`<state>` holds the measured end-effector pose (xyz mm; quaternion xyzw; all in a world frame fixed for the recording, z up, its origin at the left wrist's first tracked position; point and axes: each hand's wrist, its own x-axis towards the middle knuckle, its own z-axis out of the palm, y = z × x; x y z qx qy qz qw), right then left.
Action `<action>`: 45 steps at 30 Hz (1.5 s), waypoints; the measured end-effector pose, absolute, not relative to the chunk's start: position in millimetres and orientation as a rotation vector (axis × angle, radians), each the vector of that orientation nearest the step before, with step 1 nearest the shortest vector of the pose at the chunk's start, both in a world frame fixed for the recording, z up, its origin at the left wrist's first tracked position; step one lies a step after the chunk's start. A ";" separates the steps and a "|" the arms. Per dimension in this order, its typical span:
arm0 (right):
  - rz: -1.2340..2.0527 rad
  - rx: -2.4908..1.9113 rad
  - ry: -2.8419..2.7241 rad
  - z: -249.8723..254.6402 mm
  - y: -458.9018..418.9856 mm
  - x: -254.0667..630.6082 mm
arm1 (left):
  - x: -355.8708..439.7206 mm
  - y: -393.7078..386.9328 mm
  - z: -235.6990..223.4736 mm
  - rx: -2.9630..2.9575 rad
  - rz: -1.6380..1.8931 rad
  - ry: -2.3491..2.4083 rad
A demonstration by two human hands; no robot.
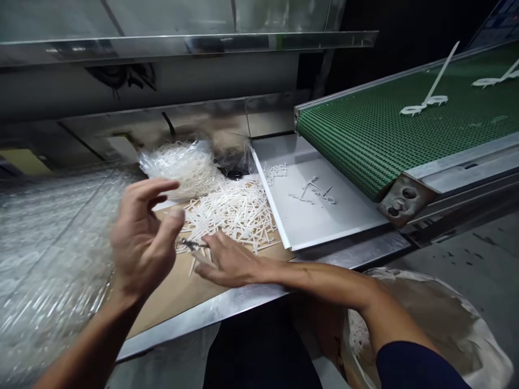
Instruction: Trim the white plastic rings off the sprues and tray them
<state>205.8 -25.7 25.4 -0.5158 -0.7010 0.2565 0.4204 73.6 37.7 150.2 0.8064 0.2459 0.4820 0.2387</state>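
Note:
My left hand [144, 243] is raised over the cardboard sheet [166, 302], fingers curved and thumb apart, with nothing visible in it. On the near edge of the pile, my right hand [233, 262] is closed around small cutting pliers [192, 245]; their jaws point left toward my left hand. Beyond it spreads a heap of thin white plastic pieces [239, 210], some touching the right hand's fingers. Behind the heap sits a clear plastic bag [182, 167] filled with similar pale pieces.
A white tray [336, 227] with a few white moulded plastic parts [310, 189] lies under the end of a green conveyor belt [357, 135]. White branched parts [440, 75] stand on the belt. Clear bubbly wrap [52, 254] fills the left. A large open sack [446, 324] stands lower right.

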 end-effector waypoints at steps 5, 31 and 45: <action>0.160 -1.299 -2.148 11.4 -37.3 206.5 | 181.6 78.7 184.3 2.786 0.841 0.233; 0.093 -1.280 -2.182 9.6 -37.7 216.2 | 183.0 123.9 175.9 1.966 0.290 0.394; 0.129 -1.214 -2.135 -1.0 -39.7 216.6 | -86.1 37.3 28.7 2.161 0.930 1.373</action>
